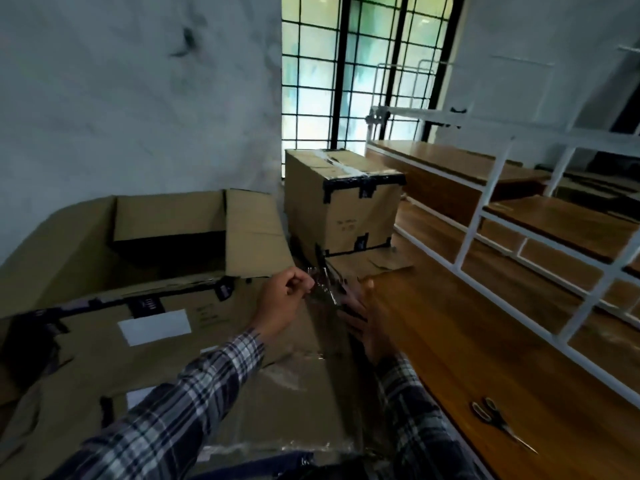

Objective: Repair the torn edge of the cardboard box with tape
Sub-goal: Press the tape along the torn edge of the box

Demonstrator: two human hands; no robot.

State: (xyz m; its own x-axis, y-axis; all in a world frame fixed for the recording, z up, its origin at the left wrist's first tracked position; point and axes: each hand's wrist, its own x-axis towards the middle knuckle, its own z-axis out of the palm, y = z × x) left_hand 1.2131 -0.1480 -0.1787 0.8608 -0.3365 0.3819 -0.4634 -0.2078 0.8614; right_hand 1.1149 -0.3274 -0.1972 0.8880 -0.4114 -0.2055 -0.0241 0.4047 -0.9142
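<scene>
A large open cardboard box (pixel 173 334) fills the lower left, with black tape along its top edge and a white label on its side. Clear tape (pixel 323 289) is stretched over the box's right corner. My left hand (pixel 284 303) pinches the crinkled end of that tape near the top of the corner. My right hand (pixel 363 317) lies flat against the box's right side, just below the tape; what it holds, if anything, is hidden and blurred. Both sleeves are plaid.
A second, taped-up cardboard box (pixel 343 206) stands behind on flattened cardboard. A wooden table (pixel 467 341) runs along the right with scissors (pixel 498 422) lying on it. White metal shelving (pixel 502 188) with wooden boards stands beyond. A barred window is at the back.
</scene>
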